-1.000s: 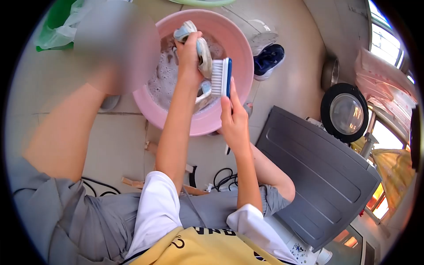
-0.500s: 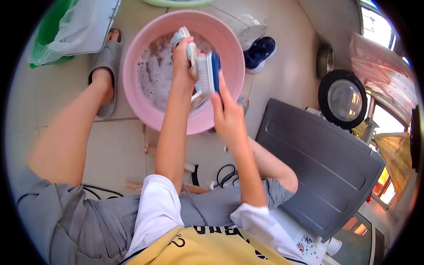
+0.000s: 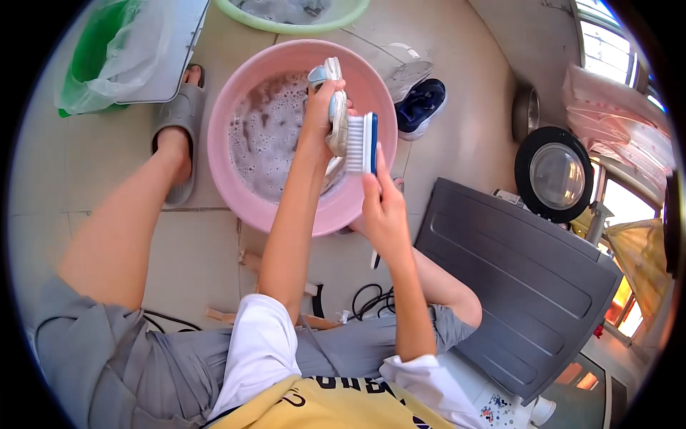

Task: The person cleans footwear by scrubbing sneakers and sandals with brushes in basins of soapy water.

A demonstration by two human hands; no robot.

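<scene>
Blue brush (image 3: 366,143) is clamped in the right hand (image 3: 386,209), shoe (image 3: 338,121) in the left hand (image 3: 319,114). Both are now shifted rightward over the basin (image 3: 220,154); scrubbing seems sustained.

Brush (image 3: 363,143): right of shoe (image 3: 339,121)
Basin (image 3: 220,143): beneath both, on the floor (image 3: 193,250)
Slipper (image 3: 170,113): left of basin
Tub (image 3: 289,28): beyond basin

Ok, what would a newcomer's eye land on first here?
The pink basin of foamy water, upper centre. At its right side, the left hand holds what looks like a pale shoe, the right hand a brush. The big grey panel at right also stands out.
</scene>
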